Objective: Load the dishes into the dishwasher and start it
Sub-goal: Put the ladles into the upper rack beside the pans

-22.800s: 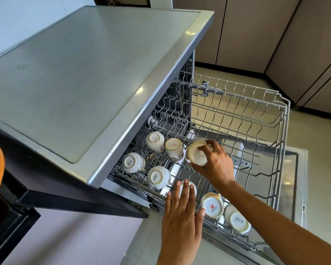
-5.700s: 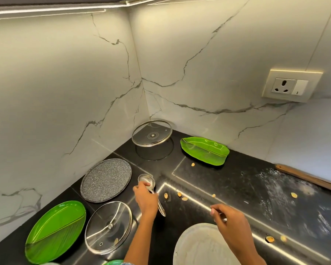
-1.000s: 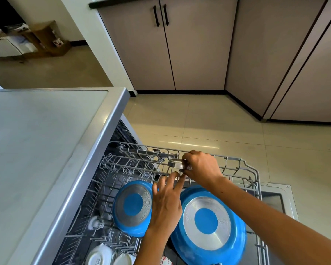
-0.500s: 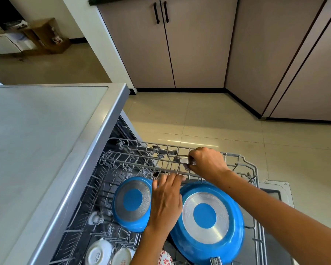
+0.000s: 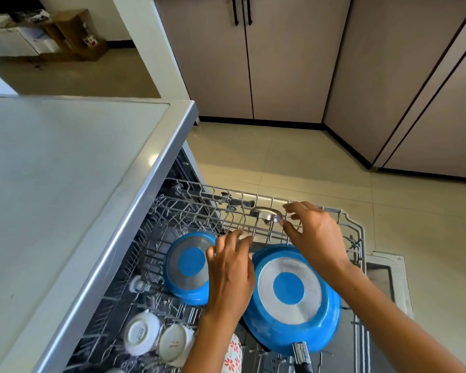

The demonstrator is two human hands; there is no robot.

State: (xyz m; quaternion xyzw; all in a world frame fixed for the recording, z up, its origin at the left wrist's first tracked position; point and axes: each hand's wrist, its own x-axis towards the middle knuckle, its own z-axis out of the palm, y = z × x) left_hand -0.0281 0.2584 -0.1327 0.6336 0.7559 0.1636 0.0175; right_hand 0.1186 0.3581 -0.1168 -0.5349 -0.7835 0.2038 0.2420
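Now steel ladle [image 5: 266, 214] is lying across the far wires of the pulled-out dishwasher rack [image 5: 357, 232], bowl end showing, at about 12 o'clock from the pans. Right hand [image 5: 314, 234] is hovering just at 3 o'clock of the ladle, fingers spread and loosely bent, thumb and forefinger apart around the ladle's near end; cannot tell if they are touching it, not gripping. Left hand [image 5: 230, 267] is reaching up between the two pans, fingers relaxed and extended toward the rack wires at 12 o'clock, holding nothing. Large blue pan [image 5: 293, 297] is sitting bottom-up in the rack at 3 o'clock of the left hand, its handle [image 5: 301, 355] pointing to 6 o'clock. Small blue pan [image 5: 187, 267] is sitting bottom-up at 9 o'clock of the left hand. White cups [image 5: 141, 333] are sitting upside down at 7 o'clock, a floral cup [image 5: 233, 354] partly hidden by the left forearm. Grey dishwasher top [image 5: 65, 184] is filling the 9 o'clock side. Open dishwasher door [image 5: 388, 275] is showing at 3 o'clock. Brown cabinets [image 5: 280, 63] are standing at 12 o'clock beyond the tiled floor [image 5: 293, 157].
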